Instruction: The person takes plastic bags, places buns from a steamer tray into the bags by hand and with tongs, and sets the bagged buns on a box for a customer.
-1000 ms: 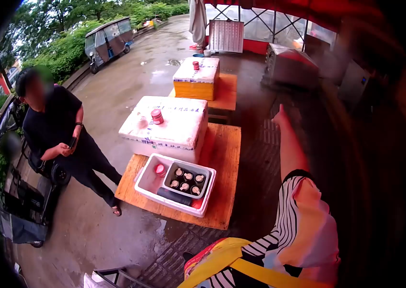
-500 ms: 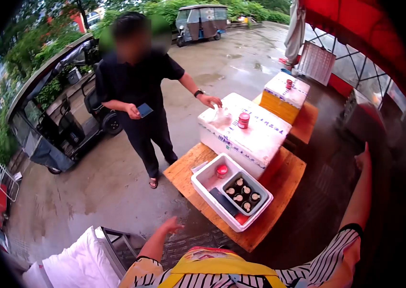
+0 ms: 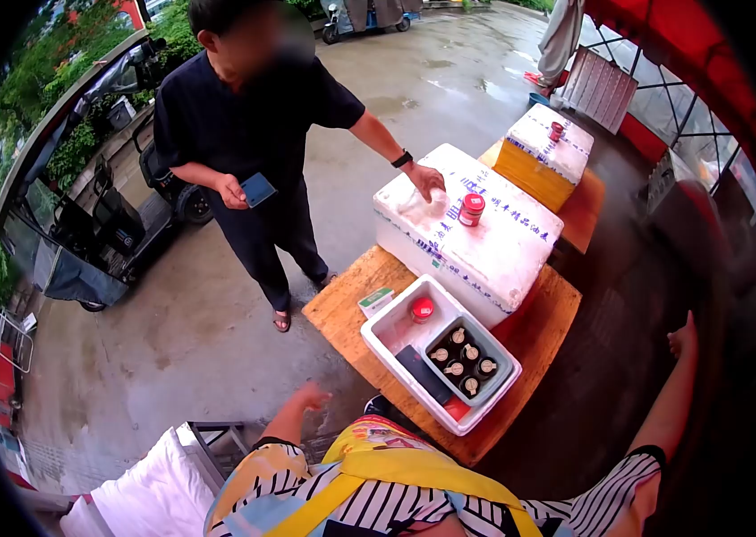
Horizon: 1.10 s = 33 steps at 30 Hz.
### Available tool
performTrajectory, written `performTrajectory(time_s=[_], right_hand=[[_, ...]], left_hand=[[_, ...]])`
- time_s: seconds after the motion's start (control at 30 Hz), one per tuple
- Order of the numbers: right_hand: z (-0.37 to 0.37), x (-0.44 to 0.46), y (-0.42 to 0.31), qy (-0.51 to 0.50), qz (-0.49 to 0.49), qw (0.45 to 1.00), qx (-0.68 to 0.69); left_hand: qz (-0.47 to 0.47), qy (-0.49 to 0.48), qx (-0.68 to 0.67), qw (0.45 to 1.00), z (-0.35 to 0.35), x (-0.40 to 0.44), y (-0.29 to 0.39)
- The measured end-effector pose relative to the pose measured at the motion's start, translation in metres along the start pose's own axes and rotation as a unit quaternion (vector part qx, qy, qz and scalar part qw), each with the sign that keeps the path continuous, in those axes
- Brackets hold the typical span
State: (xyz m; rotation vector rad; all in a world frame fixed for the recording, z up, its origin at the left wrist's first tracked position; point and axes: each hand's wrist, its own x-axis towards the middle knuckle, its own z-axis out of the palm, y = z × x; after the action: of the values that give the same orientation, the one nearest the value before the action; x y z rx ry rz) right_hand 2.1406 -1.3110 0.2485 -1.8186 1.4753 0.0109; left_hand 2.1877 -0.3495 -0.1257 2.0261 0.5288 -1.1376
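My left hand (image 3: 311, 396) is in the air left of the wooden table (image 3: 526, 380), fingers apart and holding nothing. Far to the right, my right hand (image 3: 683, 340) is out beside the dark ground, with a finger extended and nothing visible in it. The open white foam box (image 3: 387, 333) on the table is nearest to my left hand. Inside it are a red-lidded jar (image 3: 422, 310), a grey tub (image 3: 505, 383) of several dark bottles with pale round tops, and a dark flat object (image 3: 424, 374).
Behind it, a large closed foam box (image 3: 508, 255) carries a red jar (image 3: 472, 209). Across the table a person (image 3: 244, 116) holds a phone (image 3: 258, 190) and pinches something white and crumpled. A yellow-sided box (image 3: 530, 174) stands farther back. A three-wheeler (image 3: 118, 215) is parked left.
My view has tipped down and the person appears closer. The thin white bag on the large box is now bunched in the person's hand. Both my hands have shifted slightly, my right one lower.
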Motion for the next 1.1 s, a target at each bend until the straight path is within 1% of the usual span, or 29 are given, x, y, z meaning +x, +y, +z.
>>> performTrajectory(time_s=[0.07, 0.1, 0.17, 0.27, 0.37, 0.4, 0.43, 0.47, 0.5, 0.53, 0.63, 0.73, 0.83, 0.97, 1.07, 1.1], right_hand=[[0.013, -0.025, -0.007, 0.039, -0.021, 0.998, -0.047], [0.019, -0.035, -0.012, 0.055, -0.038, 0.997, -0.048], [0.03, -0.051, -0.02, 0.085, -0.074, 0.992, -0.049], [0.045, -0.066, -0.034, 0.101, -0.052, 0.987, -0.109], [0.053, -0.048, -0.019, 0.091, -0.069, 0.99, -0.079], [0.057, -0.053, -0.018, 0.079, -0.05, 0.993, -0.068], [0.061, -0.052, -0.017, 0.081, -0.031, 0.992, -0.093], [0.06, -0.038, -0.007, 0.071, -0.036, 0.993, -0.086], [0.069, -0.061, -0.013, 0.081, -0.035, 0.993, -0.072], [0.074, -0.064, -0.013, 0.085, -0.034, 0.992, -0.087], [0.08, -0.062, -0.006, 0.078, -0.061, 0.994, -0.043], [0.085, -0.062, -0.007, 0.078, -0.037, 0.996, -0.01], [0.084, -0.067, -0.014, 0.074, -0.024, 0.997, 0.02], [0.081, -0.062, -0.019, 0.051, -0.015, 0.997, 0.051], [0.09, -0.079, -0.025, 0.075, -0.066, 0.995, -0.01], [0.09, -0.084, -0.025, 0.073, -0.062, 0.995, -0.013]], left_hand=[[0.077, -0.024, 0.024, 0.996, -0.005, 0.013, 0.053], [0.109, -0.046, 0.022, 0.993, -0.009, 0.009, 0.081], [0.158, -0.049, 0.018, 0.986, -0.008, 0.014, 0.116], [0.185, -0.053, 0.088, 0.977, -0.008, 0.026, 0.142], [0.165, -0.074, 0.096, 0.979, -0.004, 0.048, 0.128], [0.143, -0.085, 0.111, 0.98, -0.007, 0.05, 0.119], [0.12, -0.095, 0.124, 0.98, -0.011, 0.052, 0.109], [0.096, -0.105, 0.138, 0.98, -0.014, 0.053, 0.099], [0.066, -0.111, 0.171, 0.977, -0.018, 0.055, 0.088], [0.035, -0.119, 0.205, 0.971, -0.022, 0.057, 0.078], [0.05, -0.064, 0.236, 0.968, -0.034, 0.059, 0.039], [0.061, -0.046, 0.206, 0.975, -0.04, 0.069, 0.019], [0.076, -0.059, 0.184, 0.978, -0.05, 0.055, 0.031], [0.091, -0.06, 0.182, 0.977, -0.037, 0.06, 0.057], [0.119, -0.058, 0.149, 0.98, -0.03, 0.043, 0.084], [0.134, -0.057, 0.134, 0.98, -0.03, 0.026, 0.097]])
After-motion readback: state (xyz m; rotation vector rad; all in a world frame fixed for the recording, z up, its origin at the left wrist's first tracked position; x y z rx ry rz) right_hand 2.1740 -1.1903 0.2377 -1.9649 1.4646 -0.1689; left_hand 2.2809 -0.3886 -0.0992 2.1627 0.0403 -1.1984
